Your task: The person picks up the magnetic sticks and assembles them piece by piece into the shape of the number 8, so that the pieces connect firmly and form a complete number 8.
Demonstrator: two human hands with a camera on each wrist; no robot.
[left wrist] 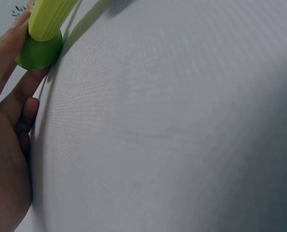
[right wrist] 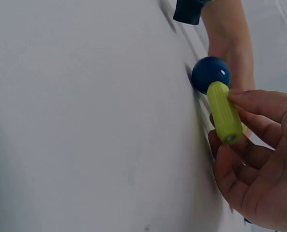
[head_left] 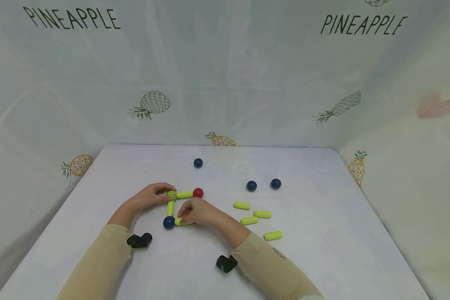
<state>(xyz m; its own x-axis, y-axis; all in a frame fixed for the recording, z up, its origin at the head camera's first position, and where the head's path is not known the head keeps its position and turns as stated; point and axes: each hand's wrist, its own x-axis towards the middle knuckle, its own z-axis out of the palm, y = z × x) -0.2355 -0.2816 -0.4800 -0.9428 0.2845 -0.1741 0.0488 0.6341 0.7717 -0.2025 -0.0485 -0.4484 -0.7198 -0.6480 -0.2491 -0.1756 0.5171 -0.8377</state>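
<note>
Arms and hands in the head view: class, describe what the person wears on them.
Both arms wear long beige sleeves, the left sleeve plain, the right sleeve with a small dark marking near the cuff. A black camera mount sits at the left wrist, another at the right. The hands are bare.

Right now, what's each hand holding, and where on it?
Right hand pinches the yellow-green rod near its free end; left hand pinches the green ball at the frame's corner.
</note>
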